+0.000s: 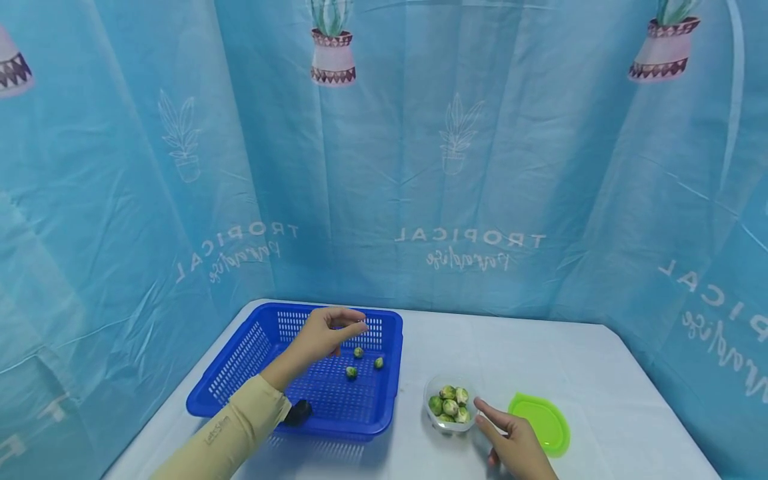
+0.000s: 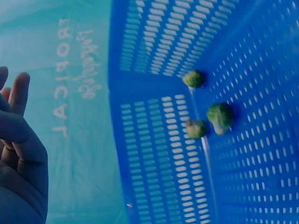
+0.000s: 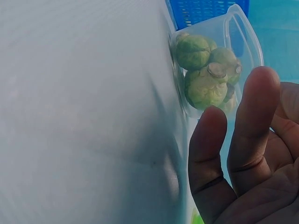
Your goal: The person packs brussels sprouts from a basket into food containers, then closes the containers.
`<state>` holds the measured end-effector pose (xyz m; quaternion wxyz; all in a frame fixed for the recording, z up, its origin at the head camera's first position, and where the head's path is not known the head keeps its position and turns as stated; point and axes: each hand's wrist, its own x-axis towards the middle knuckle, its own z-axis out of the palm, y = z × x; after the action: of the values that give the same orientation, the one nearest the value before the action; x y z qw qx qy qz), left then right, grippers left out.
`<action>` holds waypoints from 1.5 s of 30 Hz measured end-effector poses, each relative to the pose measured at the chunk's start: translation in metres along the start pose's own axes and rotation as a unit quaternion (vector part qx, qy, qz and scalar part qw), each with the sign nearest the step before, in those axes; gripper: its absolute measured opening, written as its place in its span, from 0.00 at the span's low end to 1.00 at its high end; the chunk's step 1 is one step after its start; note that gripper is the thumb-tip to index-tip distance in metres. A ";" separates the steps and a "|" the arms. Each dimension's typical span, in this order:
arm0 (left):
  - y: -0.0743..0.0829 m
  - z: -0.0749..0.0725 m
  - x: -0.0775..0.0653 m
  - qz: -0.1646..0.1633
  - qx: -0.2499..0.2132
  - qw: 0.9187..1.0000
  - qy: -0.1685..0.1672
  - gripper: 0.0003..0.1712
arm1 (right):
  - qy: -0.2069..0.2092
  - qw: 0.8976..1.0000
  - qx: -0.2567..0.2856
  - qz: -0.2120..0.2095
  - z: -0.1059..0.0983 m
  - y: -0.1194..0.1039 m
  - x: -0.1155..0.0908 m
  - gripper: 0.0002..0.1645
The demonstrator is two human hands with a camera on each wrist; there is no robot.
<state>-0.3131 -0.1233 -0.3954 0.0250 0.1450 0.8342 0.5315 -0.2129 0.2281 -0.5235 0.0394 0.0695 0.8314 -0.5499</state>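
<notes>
My left hand (image 1: 327, 331) hovers over the blue plastic basket (image 1: 393, 373), its fingers loosely bent and nothing visible between them and the thumb. On the basket floor lie three Brussels sprouts, among them a larger one (image 2: 220, 116) beside a smaller one (image 2: 196, 129). To the basket's right stands a clear plastic container (image 1: 433, 421) with several Brussels sprouts (image 1: 450, 407) inside. Against the container's right side, my right hand (image 1: 515, 441) has its fingertips at or very near the rim; I cannot tell whether they touch. No object shows in its grasp.
A bright green lid (image 1: 549, 427) lies on the white tablecloth (image 1: 576, 360), right of the container and partly behind my right hand. Blue printed curtains (image 1: 384, 167) enclose the back and sides of the table. A black object (image 1: 298, 413) sits beside my left wrist, above the basket's front rim.
</notes>
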 end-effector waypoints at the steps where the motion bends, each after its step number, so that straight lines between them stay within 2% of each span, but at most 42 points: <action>1: -0.001 -0.001 0.002 -0.003 -0.003 1.000 0.002 0.18 | -0.001 1.000 0.001 0.001 0.000 0.000 0.000 0.33; 6: -0.007 -0.005 0.013 -0.011 -0.021 1.000 0.010 0.16 | -0.004 1.000 0.000 0.006 0.000 0.001 0.001 0.32; 13: -0.017 -0.008 0.026 -0.010 -0.031 0.999 0.013 0.19 | -0.002 1.000 -0.003 0.004 -0.001 0.000 0.001 0.33; 22: -0.044 -0.010 0.041 -0.048 -0.031 0.998 0.036 0.16 | -0.002 1.000 0.000 0.007 0.000 0.000 0.000 0.33; 30: -0.064 -0.011 0.056 -0.061 -0.018 0.996 0.058 0.19 | 0.007 1.000 0.000 0.013 0.001 -0.001 -0.001 0.33; 38: -0.081 -0.012 0.067 -0.073 -0.027 0.996 0.045 0.24 | 0.003 1.000 0.002 0.009 -0.001 -0.001 0.000 0.31; 45: -0.098 -0.014 0.072 -0.103 -0.012 0.994 0.022 0.25 | 0.005 1.000 -0.004 0.012 0.001 -0.001 -0.001 0.32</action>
<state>-0.4056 -0.1545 -0.4691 0.0632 0.0460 0.8386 0.5392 -0.2122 0.2270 -0.5223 0.0417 0.0820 0.8332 -0.5453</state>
